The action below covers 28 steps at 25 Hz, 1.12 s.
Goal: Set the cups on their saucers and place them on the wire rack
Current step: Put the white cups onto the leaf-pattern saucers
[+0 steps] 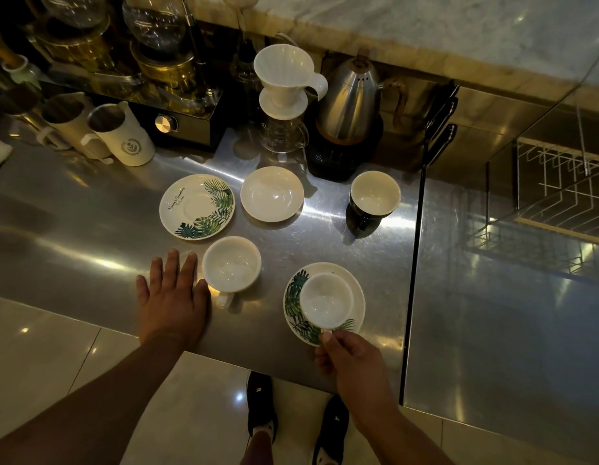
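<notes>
A white cup (326, 300) sits on a leaf-patterned saucer (358, 290) near the counter's front edge. My right hand (350, 359) pinches that cup's handle at the saucer's near rim. A second white cup (231, 264) stands bare on the steel counter, and my left hand (173, 297) lies flat and open just left of it. Behind it lie an empty leaf-patterned saucer (197, 207) and a plain white saucer (272, 194). A dark cup with a white inside (375, 193) stands further right. The wire rack (559, 182) is at the far right, beyond a steel divider.
Along the back stand two cream pitchers (123, 135), a white dripper on a glass server (284, 95), a steel kettle on a black base (350, 105) and siphon brewers (150, 38). A dark seam (414, 263) splits the counter. My shoes (263, 407) show below.
</notes>
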### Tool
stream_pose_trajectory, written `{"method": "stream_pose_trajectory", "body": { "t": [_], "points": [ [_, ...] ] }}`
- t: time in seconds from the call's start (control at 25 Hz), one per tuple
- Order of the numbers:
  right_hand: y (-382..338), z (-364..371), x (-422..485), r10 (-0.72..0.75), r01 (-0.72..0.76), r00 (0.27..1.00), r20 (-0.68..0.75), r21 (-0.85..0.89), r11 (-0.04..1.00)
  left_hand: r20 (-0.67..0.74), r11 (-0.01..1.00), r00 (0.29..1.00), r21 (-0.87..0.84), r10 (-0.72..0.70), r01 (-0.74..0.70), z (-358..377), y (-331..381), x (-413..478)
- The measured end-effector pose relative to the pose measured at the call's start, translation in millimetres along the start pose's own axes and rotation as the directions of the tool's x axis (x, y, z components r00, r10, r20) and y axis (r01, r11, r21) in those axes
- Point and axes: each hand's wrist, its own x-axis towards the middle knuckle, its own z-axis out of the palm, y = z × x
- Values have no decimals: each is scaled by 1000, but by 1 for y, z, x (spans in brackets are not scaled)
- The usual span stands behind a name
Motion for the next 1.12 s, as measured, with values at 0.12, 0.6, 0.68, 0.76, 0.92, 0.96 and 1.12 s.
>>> {"method": "stream_pose_trajectory", "body": {
  "t": [0.12, 0.6, 0.68, 0.76, 0.92, 0.96, 1.12],
  "points": [
    [1, 1, 0, 3, -3, 1000, -17, 18, 1000, -2, 1000, 1000, 4, 2, -2, -1, 1, 0],
    [8, 4, 3, 12, -12, 999, -43, 21, 1000, -28, 1000, 1000, 10, 14, -14, 5, -3, 1],
    [8, 5, 3, 10, -9, 999, -50, 30, 1000, -30, 1000, 999, 10, 13, -12, 7, -4, 2],
    [7, 5, 3, 19, -18, 999, -42, 33, 999, -31, 1000, 999, 8, 9, -9, 9, -5, 2],
    [5, 2, 4, 64, -64, 998, 28, 26, 998, -32, 1000, 999, 6, 10, -9, 9, -5, 2],
    [5, 1, 4, 70, -71, 997, 40, 20, 997, -34, 1000, 999, 6, 10, -10, 9, -5, 2],
    [4, -1, 4, 85, -87, 994, 70, 20, 996, -43, 1000, 999, 1, 6, -6, 10, -6, 2]
  ]
}}
